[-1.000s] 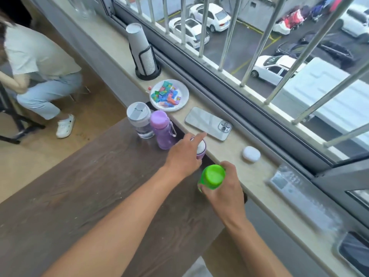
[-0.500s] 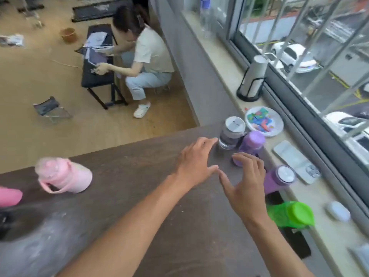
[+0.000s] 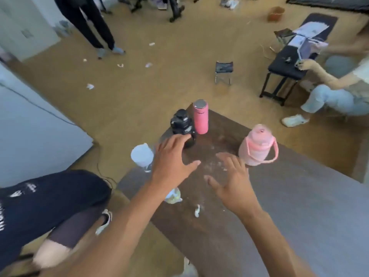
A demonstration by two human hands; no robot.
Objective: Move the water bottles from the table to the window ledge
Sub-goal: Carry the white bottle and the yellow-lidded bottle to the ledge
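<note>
Dark wood table (image 3: 269, 216) under both my hands, four bottles standing on it. My left hand (image 3: 171, 162) is spread wide with nothing in it, fingertips just at the black bottle (image 3: 182, 126) at twelve o'clock of it. A pink steel-capped flask (image 3: 200, 119) stands just beside that bottle at its two o'clock. My right hand (image 3: 232, 181) is open and empty, the pale pink handled jug (image 3: 257, 145) near it at one o'clock. A clear bottle with a white lid (image 3: 142, 155) stands at nine o'clock of my left hand.
</note>
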